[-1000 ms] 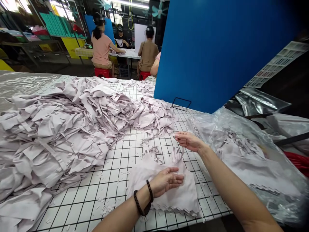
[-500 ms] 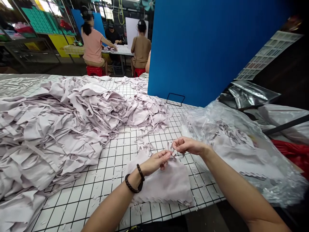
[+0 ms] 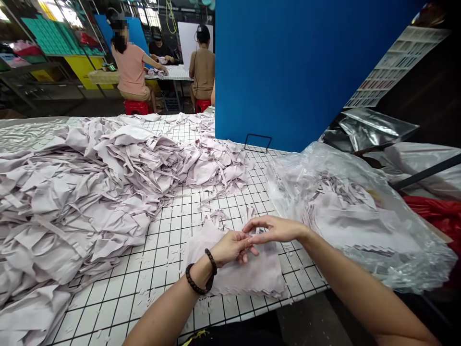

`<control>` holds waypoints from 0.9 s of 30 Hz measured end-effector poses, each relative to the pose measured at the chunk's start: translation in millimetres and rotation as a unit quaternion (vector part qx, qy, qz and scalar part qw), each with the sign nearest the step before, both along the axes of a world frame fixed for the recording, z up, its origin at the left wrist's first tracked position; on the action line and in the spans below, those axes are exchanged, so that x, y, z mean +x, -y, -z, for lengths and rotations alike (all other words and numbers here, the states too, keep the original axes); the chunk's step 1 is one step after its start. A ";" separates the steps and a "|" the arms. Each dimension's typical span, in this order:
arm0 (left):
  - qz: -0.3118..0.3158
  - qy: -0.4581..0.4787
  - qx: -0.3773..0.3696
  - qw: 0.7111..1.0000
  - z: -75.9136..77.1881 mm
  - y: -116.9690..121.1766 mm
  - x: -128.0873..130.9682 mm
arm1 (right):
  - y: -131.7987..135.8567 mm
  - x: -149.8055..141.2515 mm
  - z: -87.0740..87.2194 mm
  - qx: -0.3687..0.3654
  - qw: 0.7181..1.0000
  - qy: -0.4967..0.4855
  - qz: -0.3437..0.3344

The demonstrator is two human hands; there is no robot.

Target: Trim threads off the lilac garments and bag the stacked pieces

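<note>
A pale lilac fabric piece (image 3: 245,276), looking like a small cloth bag with a zigzag lower edge, lies flat on the gridded tabletop. Strap-like strips (image 3: 218,218) stick out from its far edge. Over the cloth, my left hand (image 3: 232,247), with dark beads at the wrist, has its thumb and fingers pressed together; anything between them is hidden. Reaching in from the right, my right hand (image 3: 275,229) holds its fingers stretched and apart, their tips meeting the left fingertips. It shows nothing in its grasp.
A large heap of similar lilac cloth (image 3: 90,192) covers the table's left side. On the right a clear plastic bag (image 3: 360,226) holds stacked pieces. A blue panel (image 3: 273,72) stands behind on a black wire foot (image 3: 258,142). Small scraps dot the tabletop (image 3: 144,269). Several people sit at another table.
Both hands have come down slightly toward me over the cloth. My right hand has gone from a pinch on a thin strap to stretched fingers. The view has shifted a little.
</note>
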State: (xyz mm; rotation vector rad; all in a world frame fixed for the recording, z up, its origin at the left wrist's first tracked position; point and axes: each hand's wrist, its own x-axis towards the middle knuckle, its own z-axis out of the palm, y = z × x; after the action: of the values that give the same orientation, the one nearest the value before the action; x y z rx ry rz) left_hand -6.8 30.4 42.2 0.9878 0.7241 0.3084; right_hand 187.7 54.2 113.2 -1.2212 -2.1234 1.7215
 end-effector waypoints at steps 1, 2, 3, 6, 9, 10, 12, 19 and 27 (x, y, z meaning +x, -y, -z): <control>0.001 -0.014 -0.005 1.000 0.9 4.0 1.7 | 4.8 -2.7 2.0 -0.017 1.000 0.006 -0.016; 0.000 -0.025 -0.011 1.000 2.2 8.3 3.3 | 9.0 -4.6 5.3 -0.035 0.999 0.015 -0.021; -0.001 -0.036 -0.018 0.999 3.9 12.9 4.7 | 12.6 -5.4 9.5 -0.051 0.998 0.024 -0.017; -0.010 -0.081 0.003 0.997 8.9 26.0 6.5 | 19.2 -3.2 24.0 -0.076 0.996 0.043 0.012; -0.067 -0.160 0.147 0.974 12.1 34.2 4.7 | 20.7 2.0 35.4 -0.027 0.996 0.075 0.048; -0.096 -0.192 0.213 0.953 13.2 35.5 3.8 | 20.5 3.8 38.7 -0.006 0.995 0.082 0.060; -0.135 -0.248 0.318 0.905 16.7 36.5 2.5 | 19.5 6.9 45.3 0.015 0.994 0.075 0.083; -0.121 -0.295 0.354 0.880 33.3 34.5 6.2 | 17.2 10.6 61.0 0.011 0.991 0.058 0.121; -0.110 -0.307 0.341 0.882 29.8 28.0 9.0 | 22.6 2.9 63.5 0.037 0.985 0.070 0.151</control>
State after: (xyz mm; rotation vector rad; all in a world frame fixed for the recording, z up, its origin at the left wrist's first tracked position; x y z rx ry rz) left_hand 2.2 2.5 12.4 1.7162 1.3638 0.4718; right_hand 190.6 31.6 49.7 -1.5874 -1.9291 1.4546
